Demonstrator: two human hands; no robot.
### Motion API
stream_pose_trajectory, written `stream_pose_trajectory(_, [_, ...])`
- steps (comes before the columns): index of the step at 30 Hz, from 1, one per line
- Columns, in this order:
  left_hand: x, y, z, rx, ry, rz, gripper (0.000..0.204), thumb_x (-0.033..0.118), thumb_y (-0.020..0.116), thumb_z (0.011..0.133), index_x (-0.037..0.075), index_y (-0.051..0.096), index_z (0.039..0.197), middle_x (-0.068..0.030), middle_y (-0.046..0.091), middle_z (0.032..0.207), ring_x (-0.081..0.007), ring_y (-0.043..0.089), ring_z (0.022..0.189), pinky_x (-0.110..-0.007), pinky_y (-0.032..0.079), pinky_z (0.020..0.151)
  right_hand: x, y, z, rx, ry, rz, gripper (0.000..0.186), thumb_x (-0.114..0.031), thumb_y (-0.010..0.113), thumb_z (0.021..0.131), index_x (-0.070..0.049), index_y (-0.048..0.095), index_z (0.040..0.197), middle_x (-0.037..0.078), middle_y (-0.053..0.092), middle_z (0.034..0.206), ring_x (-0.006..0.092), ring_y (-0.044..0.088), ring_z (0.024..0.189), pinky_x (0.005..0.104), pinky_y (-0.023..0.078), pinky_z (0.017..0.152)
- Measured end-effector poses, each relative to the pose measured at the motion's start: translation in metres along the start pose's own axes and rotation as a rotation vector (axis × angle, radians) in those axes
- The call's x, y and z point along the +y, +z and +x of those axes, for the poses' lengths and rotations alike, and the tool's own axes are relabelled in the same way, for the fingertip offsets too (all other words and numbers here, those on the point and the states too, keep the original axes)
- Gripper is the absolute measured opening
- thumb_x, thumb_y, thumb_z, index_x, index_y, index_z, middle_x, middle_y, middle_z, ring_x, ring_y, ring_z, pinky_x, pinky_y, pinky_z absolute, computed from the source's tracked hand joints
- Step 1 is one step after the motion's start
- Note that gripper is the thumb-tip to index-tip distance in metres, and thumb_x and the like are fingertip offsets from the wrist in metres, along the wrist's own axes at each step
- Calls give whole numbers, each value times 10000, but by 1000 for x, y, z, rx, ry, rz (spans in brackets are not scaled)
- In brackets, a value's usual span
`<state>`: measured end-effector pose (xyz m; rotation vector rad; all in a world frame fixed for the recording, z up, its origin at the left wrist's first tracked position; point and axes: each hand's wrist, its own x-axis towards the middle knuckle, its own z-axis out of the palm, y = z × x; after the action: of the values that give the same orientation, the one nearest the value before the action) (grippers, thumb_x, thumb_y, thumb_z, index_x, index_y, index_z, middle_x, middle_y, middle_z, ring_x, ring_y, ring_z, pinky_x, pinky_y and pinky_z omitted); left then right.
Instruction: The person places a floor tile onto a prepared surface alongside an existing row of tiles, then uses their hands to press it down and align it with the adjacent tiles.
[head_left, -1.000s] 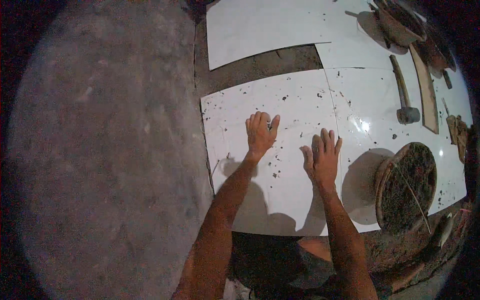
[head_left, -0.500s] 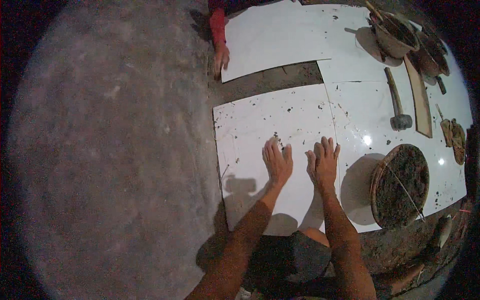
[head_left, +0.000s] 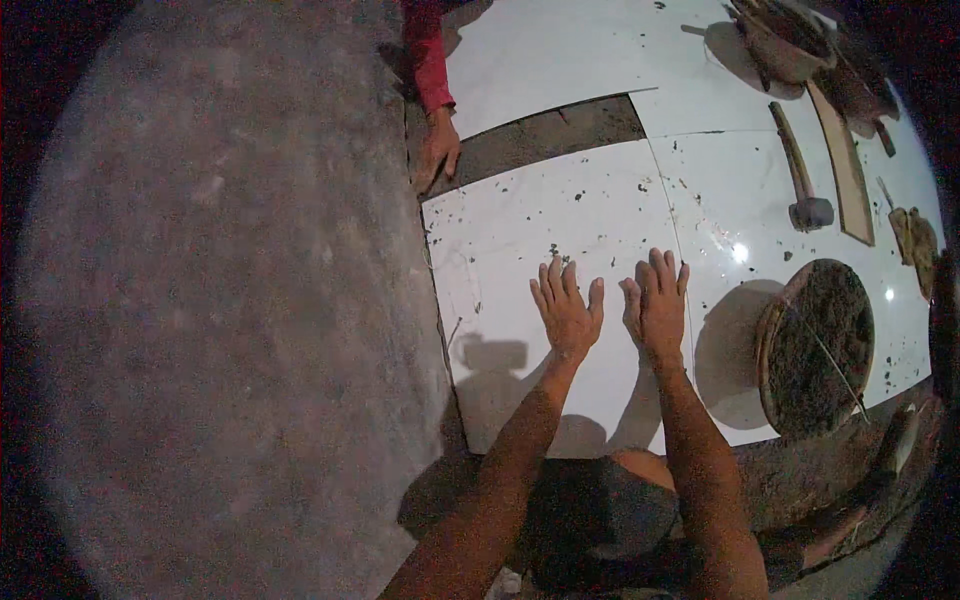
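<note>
A large white tile (head_left: 500, 310), speckled with dark crumbs, lies flat in front of me. My left hand (head_left: 570, 310) rests palm down on it with the fingers spread, holding nothing. Beside it, toward the tile's right edge, my right hand (head_left: 658, 300) also lies flat, its fingers stretched out and the thumb apart. Beyond the tile runs a strip of bare dark ground (head_left: 550, 135). At the left end of that strip, another person's hand (head_left: 437, 150) in a red sleeve reaches down by the tile's far left corner.
On the white tiles to the right are a round, soil-filled basket (head_left: 820, 350) with a thin rod across it, a mallet (head_left: 800, 180), a wooden board (head_left: 842, 170), soiled gloves (head_left: 912, 235) and a bucket (head_left: 785, 45). Grey concrete floor (head_left: 230, 300) spans the left side.
The other person's hand has moved nearer, from the far tile's corner to the near tile's corner. My hands stay on the tile, left fingers spread wider. The whole view has shifted slightly.
</note>
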<state>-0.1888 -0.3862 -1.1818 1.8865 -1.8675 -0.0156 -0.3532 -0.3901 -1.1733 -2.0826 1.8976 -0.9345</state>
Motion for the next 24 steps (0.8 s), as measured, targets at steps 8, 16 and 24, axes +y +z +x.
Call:
stream_pose_trajectory(8, [3, -1, 1, -40, -23, 22, 612, 405, 649, 1019, 3, 484, 1448, -231, 432, 1555, -465, 325, 1507, -647, 172, 1251, 4, 1, -2, 0, -3, -8, 383, -275, 644, 1025, 21, 637, 1267, 232, 531, 1501, 437, 398, 1488, 645, 208, 1256])
stream_pose_trajectory(16, [4, -4, 3, -24, -24, 21, 579, 414, 609, 1037, -20, 521, 1410, -235, 451, 1533, -453, 334, 1499, -646, 187, 1246, 0, 1, -1, 15, -1, -15, 373, -278, 645, 1025, 18, 640, 1252, 226, 539, 1491, 440, 405, 1481, 648, 212, 1252])
stream_pose_trajectory(24, [3, -4, 4, -92, -59, 43, 659, 458, 591, 1032, -3, 468, 1486, -248, 422, 1571, -459, 308, 1517, -641, 142, 1261, 0, 3, -1, 17, -16, -37, 370, -281, 640, 1027, 10, 628, 1254, 227, 536, 1492, 444, 412, 1476, 654, 223, 1244])
